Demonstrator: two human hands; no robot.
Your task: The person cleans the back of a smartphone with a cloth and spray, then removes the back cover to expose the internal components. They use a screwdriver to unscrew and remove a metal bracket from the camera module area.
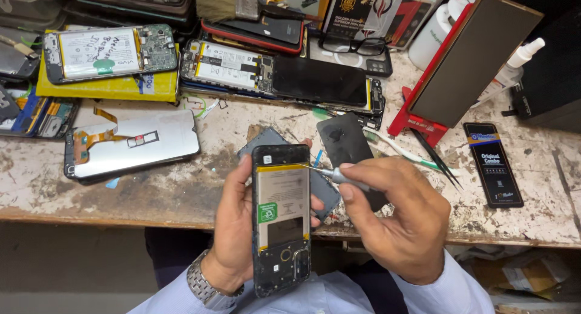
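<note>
The left hand (233, 229) grips an opened phone (281, 220) while the right hand (396, 220) pinches a screwdriver (330, 173) at its top edge, apparently unscrewing; steadiness matters next.

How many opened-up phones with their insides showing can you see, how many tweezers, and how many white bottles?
Opened phones with batteries showing: 3, one in the left hand at, two on the bench
Black tweezers: 1
White plastic bottles: 2
Total: 6
</note>
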